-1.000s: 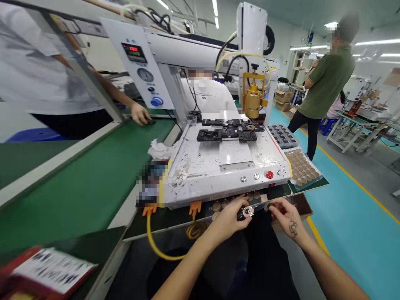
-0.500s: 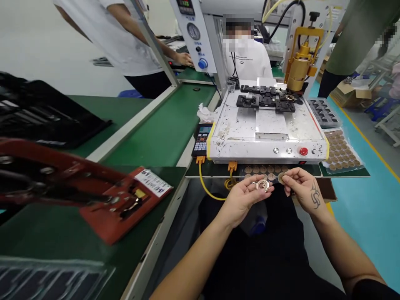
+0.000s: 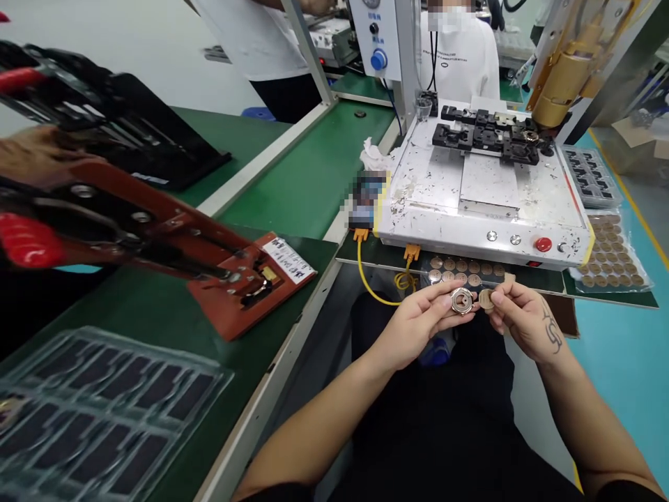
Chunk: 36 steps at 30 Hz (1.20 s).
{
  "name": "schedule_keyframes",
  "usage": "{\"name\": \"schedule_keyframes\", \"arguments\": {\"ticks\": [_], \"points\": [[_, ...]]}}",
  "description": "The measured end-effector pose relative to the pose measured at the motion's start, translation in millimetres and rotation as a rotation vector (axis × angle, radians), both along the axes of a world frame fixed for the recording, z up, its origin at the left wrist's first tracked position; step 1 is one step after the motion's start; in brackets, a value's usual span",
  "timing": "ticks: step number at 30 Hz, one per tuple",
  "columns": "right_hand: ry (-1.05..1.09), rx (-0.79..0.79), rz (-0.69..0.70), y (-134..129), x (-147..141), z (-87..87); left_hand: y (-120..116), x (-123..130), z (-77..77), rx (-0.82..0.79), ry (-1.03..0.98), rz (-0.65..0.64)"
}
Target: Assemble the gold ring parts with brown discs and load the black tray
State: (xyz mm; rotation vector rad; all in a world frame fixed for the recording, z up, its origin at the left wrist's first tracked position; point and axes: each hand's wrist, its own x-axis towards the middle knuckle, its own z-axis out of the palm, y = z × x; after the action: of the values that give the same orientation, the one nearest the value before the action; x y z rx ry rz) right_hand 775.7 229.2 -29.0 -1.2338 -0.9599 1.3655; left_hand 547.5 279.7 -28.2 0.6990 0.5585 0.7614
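In front of the white machine, my left hand (image 3: 410, 324) is closed on a rose-gold, many-sided watch case (image 3: 462, 300), gripping it by the edge between thumb and fingers. The case's round opening faces up towards me. Close beside it, my right hand (image 3: 525, 321) pinches a thin brownish round disc (image 3: 486, 300) between thumb and fingers. The disc is right at the case's right side; whether they touch I cannot tell. Just beyond the hands, a clear sheet of similar discs (image 3: 463, 266) lies on the table edge under the machine.
The white dispensing machine (image 3: 481, 230) carries black fixtures (image 3: 486, 139) and a gold nozzle unit (image 3: 562, 90). A red lever press (image 3: 245, 293) and a plastic tray (image 3: 120, 390) occupy the left table. More discs (image 3: 611, 254) lie at right. A person in white (image 3: 460, 63) sits opposite.
The view has swung left and down. My hands have come slightly closer together, and the watch case is turned more fully to face me. The disc remains in my right hand.
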Motion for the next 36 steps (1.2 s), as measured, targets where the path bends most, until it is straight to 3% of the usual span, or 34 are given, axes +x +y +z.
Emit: {"name": "schedule_keyframes", "arguments": {"ticks": [5, 13, 26, 36], "points": [[-0.103, -0.006, 0.001, -4.0, 4.3, -2.8, -2.1, -3.0, -1.4, 0.043, -0.002, -0.007], [-0.418, 0.224, 0.045, 0.5, -12.5, 14.6, -6.7, -1.6, 3.9, 0.095, 0.038, -0.024], [-0.420, 0.228, 0.061, 1.0, -23.7, 13.3, -10.6, 0.7, 6.1, 0.127, 0.075, -0.013], [-0.488, 0.263, -0.010, -2.4, -27.2, 8.7, -15.2, 6.1, 3.9, 0.176, 0.106, 0.007]]}}
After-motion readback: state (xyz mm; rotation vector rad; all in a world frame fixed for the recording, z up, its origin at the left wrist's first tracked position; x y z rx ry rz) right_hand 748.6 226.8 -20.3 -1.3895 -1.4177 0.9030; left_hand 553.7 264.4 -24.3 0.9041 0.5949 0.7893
